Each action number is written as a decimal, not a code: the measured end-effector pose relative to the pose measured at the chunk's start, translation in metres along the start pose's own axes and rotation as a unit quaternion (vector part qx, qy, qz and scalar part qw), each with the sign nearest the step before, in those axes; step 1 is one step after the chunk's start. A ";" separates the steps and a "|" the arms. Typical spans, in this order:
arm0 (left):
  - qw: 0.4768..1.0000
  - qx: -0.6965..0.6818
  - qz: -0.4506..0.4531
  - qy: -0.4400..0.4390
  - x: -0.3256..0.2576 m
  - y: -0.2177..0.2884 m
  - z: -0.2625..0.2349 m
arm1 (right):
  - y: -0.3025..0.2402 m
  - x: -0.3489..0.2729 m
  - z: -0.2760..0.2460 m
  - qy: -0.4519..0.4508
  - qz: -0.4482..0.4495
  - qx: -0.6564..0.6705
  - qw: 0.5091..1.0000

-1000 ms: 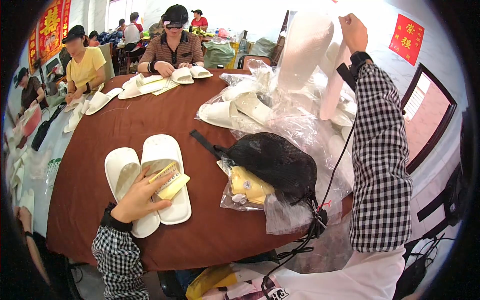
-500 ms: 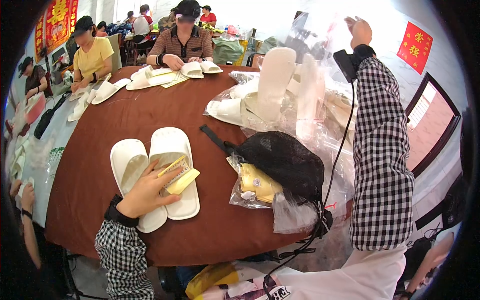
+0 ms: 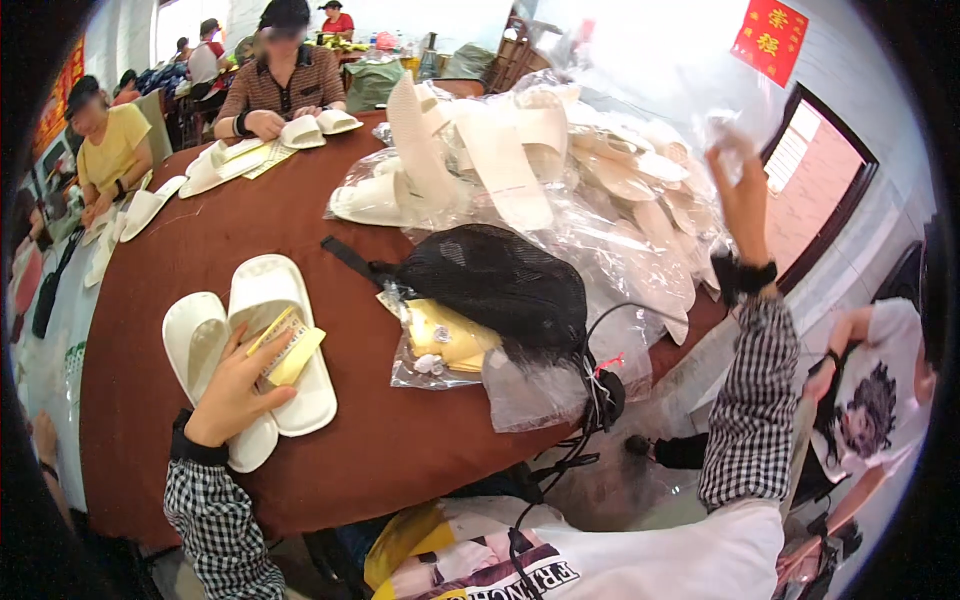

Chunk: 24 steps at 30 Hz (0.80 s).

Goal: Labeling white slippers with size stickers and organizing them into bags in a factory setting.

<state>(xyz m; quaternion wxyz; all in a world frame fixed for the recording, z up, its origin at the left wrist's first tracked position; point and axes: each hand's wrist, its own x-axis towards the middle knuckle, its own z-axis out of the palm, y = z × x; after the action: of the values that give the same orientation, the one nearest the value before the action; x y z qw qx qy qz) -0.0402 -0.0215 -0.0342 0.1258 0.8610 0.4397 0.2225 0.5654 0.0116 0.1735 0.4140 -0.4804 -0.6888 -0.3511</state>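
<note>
A pair of cream slippers [image 3: 305,395] lies side by side on the brown tablecloth in front of me. My left hand [image 3: 230,398] rests over them, a folded yellow label strip [image 3: 295,357] with printing held between its fingers. Off to the right and raised, my right hand [image 3: 742,185] is closed at the fingertips on thin clear plastic, smeared by motion. Below and left of that hand, a large clear plastic bag [image 3: 600,245] lies spread open, with many cream slippers [image 3: 500,160] heaped in and on it.
A black mesh bag [image 3: 495,280] and a clear bag of yellow labels [image 3: 445,335] lie mid-table. A black cord [image 3: 600,390] hangs over the front edge. Co-workers sit across the table [image 3: 285,90] and at the far left [image 3: 110,150]; another person [image 3: 880,370] is at the right.
The view has swung right. My right hand has come down and outward with the plastic, and the slippers in the bag have tipped and spread. My left hand stays on the pair.
</note>
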 end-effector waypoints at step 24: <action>0.971 0.006 0.240 -0.003 0.152 0.174 0.020 | -0.077 -0.179 -0.031 -0.389 0.014 0.026 0.921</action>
<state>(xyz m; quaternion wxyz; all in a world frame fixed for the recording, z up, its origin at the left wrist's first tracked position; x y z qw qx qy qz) 0.1698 0.0007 0.0621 0.0645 0.9428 0.2211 0.2411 0.5340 -0.1042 0.0172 0.1311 -0.5779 -0.7976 -0.1127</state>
